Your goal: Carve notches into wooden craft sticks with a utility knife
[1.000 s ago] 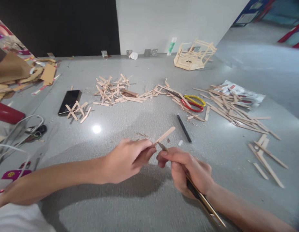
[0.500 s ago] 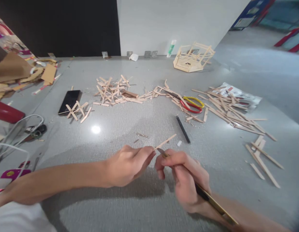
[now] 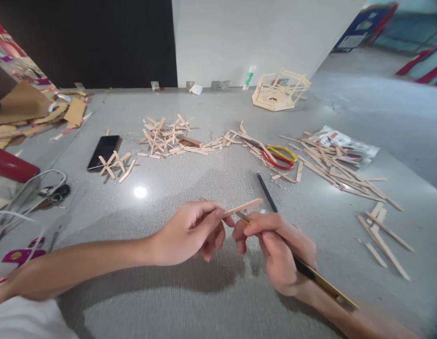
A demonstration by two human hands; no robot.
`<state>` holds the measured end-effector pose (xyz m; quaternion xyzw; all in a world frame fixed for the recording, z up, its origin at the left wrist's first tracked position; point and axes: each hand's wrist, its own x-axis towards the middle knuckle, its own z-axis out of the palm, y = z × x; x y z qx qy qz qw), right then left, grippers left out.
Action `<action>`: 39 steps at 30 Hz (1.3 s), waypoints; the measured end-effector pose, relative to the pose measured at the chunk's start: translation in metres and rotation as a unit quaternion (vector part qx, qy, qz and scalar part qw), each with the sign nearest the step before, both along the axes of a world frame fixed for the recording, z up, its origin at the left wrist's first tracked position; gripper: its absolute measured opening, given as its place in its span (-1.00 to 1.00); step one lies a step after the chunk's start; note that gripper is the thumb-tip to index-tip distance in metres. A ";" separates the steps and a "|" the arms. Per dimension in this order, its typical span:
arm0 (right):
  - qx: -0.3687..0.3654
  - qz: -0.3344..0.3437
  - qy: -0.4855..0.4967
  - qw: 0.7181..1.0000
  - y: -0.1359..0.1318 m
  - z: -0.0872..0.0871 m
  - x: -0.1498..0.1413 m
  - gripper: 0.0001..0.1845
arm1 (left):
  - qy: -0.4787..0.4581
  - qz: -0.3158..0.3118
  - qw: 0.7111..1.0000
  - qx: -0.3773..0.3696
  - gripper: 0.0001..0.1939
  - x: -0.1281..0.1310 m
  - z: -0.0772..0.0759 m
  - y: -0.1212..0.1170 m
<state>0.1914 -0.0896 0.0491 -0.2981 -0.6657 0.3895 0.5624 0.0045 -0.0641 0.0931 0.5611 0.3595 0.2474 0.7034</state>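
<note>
My left hand (image 3: 193, 230) pinches one end of a wooden craft stick (image 3: 244, 206), whose rounded free end points right. In my right hand (image 3: 278, 247) is a utility knife (image 3: 324, 285) with a black and gold body, its handle running back along the wrist. The knife's short blade lies at the near edge of the stick, close to my left fingertips; whether it touches the wood I cannot tell. Just beyond my right hand lies a black pen (image 3: 266, 192), partly hidden by the fingers.
Scissors (image 3: 280, 157) with red and yellow handles lie among loose sticks (image 3: 169, 136). More sticks (image 3: 338, 165) rest by a white packet (image 3: 360, 146) at right. A phone (image 3: 103, 153), cables and a stick frame (image 3: 280, 94) stand farther off, with a glue tube (image 3: 249, 77) by the wall.
The craft stick has been turned, from edge-on half a second ago to showing its flat face now. My left fingers have shifted their pinch, and the knife stays beside the stick.
</note>
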 end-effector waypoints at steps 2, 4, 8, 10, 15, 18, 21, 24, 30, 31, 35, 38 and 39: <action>0.067 -0.058 -0.057 0.994 0.000 -0.001 0.002 -0.72 | -0.016 0.009 1.000 -0.023 -0.69 0.000 0.003 0.002; 0.095 -0.090 -0.079 0.988 -0.002 -0.001 0.004 -0.74 | -0.018 0.009 0.999 -0.030 -0.70 -0.002 0.005 0.004; 0.010 -0.028 0.020 0.999 0.000 0.005 0.007 -0.79 | -0.046 -0.041 0.994 -0.087 -0.76 -0.006 0.010 0.005; -0.084 0.043 0.096 0.991 0.005 0.010 0.010 -0.82 | -0.081 -0.068 0.988 -0.112 -0.79 -0.008 0.013 0.006; -0.101 -0.036 0.118 0.987 0.013 0.010 0.012 -0.87 | -0.055 -0.026 0.997 -0.048 -0.80 -0.010 0.017 0.005; -0.058 -0.103 0.060 0.991 0.008 0.009 0.007 -0.91 | 0.005 0.007 0.999 0.034 -0.80 -0.010 0.016 0.001; -0.039 -0.121 0.039 0.991 0.001 0.010 0.003 -0.90 | 0.053 0.018 0.994 0.097 -0.77 -0.010 0.015 -0.003; -0.013 -0.126 0.024 0.992 -0.004 0.011 0.001 -0.91 | 0.077 0.021 0.988 0.131 -0.71 -0.009 0.015 -0.004; -0.011 -0.132 -0.001 0.991 -0.007 0.011 0.003 -0.91 | 0.107 0.024 0.976 0.189 -0.66 -0.009 0.015 -0.004; -0.010 -0.130 -0.006 0.992 -0.007 0.012 0.004 -0.91 | 0.111 0.022 0.975 0.192 -0.66 -0.009 0.014 -0.004; -0.012 -0.119 -0.016 0.993 -0.008 0.013 0.004 -0.86 | 0.119 0.019 0.973 0.197 -0.65 -0.009 0.013 -0.004; -0.010 -0.114 -0.010 0.993 -0.008 0.014 0.004 -0.86 | 0.125 0.019 0.971 0.202 -0.64 -0.010 0.013 -0.004; -0.006 -0.114 -0.009 0.993 -0.008 0.014 0.004 -0.87 | 0.127 0.017 0.970 0.204 -0.63 -0.010 0.013 -0.004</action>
